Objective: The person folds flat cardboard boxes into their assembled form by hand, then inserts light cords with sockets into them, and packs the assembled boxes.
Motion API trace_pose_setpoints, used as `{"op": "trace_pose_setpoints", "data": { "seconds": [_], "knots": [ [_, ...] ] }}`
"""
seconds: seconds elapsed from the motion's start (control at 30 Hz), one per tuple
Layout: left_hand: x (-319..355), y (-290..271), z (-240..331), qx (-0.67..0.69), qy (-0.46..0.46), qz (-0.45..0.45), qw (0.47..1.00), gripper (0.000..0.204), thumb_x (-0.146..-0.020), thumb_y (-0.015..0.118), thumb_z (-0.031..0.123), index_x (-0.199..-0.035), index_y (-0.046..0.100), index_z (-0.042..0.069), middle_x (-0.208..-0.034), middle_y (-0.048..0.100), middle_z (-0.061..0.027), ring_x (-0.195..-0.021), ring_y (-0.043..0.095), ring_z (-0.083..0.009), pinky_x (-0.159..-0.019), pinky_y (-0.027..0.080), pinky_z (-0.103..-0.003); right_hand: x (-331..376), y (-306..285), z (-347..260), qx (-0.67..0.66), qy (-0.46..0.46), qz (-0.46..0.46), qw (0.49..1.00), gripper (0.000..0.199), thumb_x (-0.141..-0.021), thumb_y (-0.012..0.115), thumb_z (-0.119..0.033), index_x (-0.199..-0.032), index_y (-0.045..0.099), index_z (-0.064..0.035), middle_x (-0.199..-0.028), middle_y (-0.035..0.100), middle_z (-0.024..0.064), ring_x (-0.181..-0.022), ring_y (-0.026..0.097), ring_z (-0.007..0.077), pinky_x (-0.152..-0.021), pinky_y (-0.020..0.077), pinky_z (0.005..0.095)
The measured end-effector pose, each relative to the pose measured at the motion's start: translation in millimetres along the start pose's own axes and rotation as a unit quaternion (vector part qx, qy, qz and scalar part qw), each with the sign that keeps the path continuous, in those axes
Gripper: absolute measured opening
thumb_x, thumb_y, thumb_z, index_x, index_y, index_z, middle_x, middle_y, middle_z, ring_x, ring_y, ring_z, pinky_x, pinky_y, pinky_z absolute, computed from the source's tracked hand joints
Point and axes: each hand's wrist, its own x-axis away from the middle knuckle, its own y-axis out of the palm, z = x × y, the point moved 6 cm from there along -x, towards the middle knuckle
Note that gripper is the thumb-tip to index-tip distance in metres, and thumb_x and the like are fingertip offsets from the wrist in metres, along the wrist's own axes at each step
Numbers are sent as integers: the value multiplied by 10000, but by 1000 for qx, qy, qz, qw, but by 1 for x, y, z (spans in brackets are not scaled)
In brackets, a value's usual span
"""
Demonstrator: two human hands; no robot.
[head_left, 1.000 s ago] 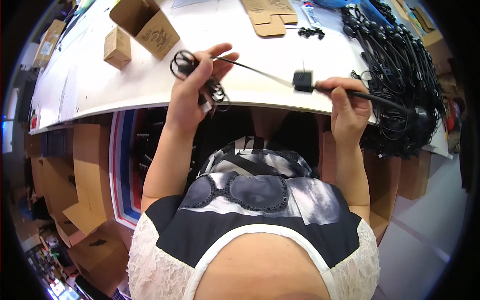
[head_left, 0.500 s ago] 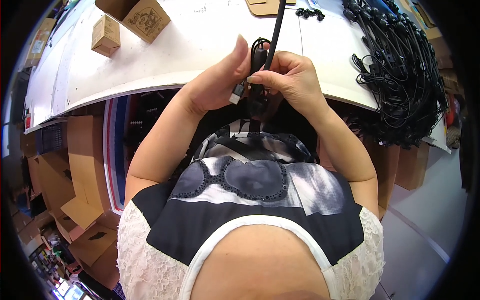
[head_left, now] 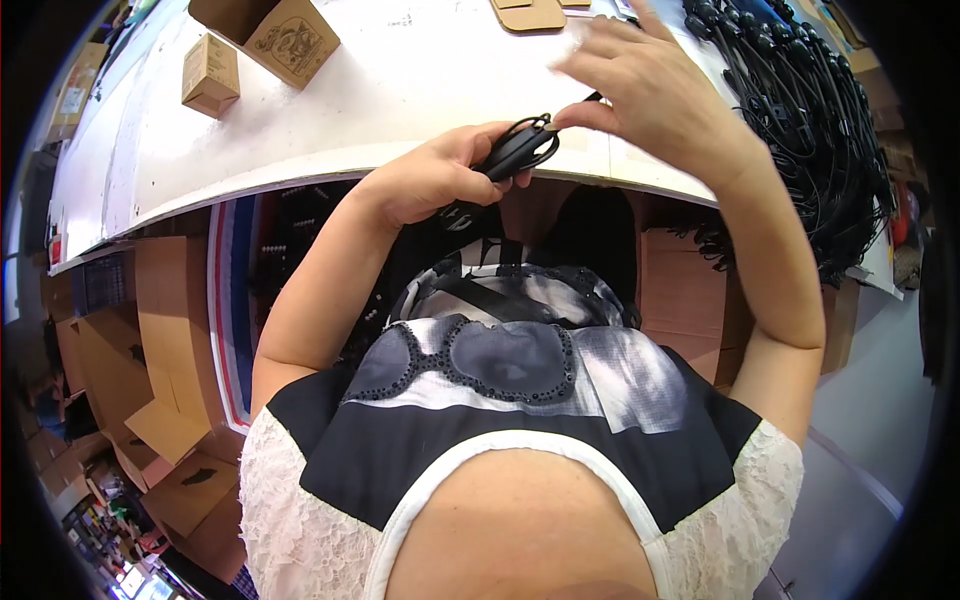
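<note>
My left hand [head_left: 440,180] is closed around a bundled black cable [head_left: 515,152] just above the table's near edge. Small loops of the cable stick out past the fingers, and a plug end [head_left: 457,215] hangs below the palm. My right hand [head_left: 650,95] is raised over the table to the right, its fingers apart and somewhat blurred. Its thumb comes close to the far end of the bundle. A short dark piece shows between that thumb and the fingers; the hand hides the rest of it.
Two brown cardboard boxes [head_left: 292,42] stand at the back left of the white table [head_left: 400,90]. Flat cardboard pieces [head_left: 530,18] lie at the back. A large heap of black cables [head_left: 810,140] covers the right side. Open cartons [head_left: 175,330] are below at left.
My right hand has let go of the cable bundle and moved up and right, its fingers spreading. The bundle in my left hand has tilted to the right, and the long black rod no longer stands upright.
</note>
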Motion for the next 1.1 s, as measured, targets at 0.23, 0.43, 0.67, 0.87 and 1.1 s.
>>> {"op": "trace_pose_setpoints", "data": {
  "seconds": [0.23,0.43,0.67,0.87,1.1],
  "knots": [
    [3,5,9,-335,72,26,939,462,-765,661,154,-1168,496,-2,-875,539,-8,-825,474,-69,-765,397,-220,-10,-2,-3,-84,9,-134,987,304,-710,647,-304,-588,495,-71,-572,524,72,-604,550,239,-643,414,347],
    [1,-10,-4,-250,2,111,962,207,-839,594,164,-967,559,6,-775,509,14,-690,455,-58,-635,395,-195,17,26,11,-216,143,-195,946,194,-752,647,-208,-706,582,-31,-594,547,106,-582,547,251,-564,429,331],
    [-8,-7,-10,140,56,185,971,288,-902,524,272,-1022,527,10,-867,588,-47,-735,562,-105,-672,470,-244,52,85,-20,-713,508,4,483,144,-864,560,-138,-942,551,-18,-717,514,-23,-619,477,54,-569,426,190],
    [-9,-9,0,195,64,166,965,283,-897,535,273,-1036,539,26,-913,588,-47,-784,571,-111,-682,483,-256,36,98,-31,-706,521,284,386,130,-849,587,-101,-945,558,-18,-784,572,19,-676,522,72,-595,443,192],
    [-5,-8,1,227,86,101,965,209,-879,558,211,-1005,545,45,-882,616,-82,-797,602,-149,-686,498,-257,29,97,-9,-694,461,67,548,234,-816,637,-127,-1010,592,-5,-864,618,60,-678,562,80,-603,449,186]
  ]
}}
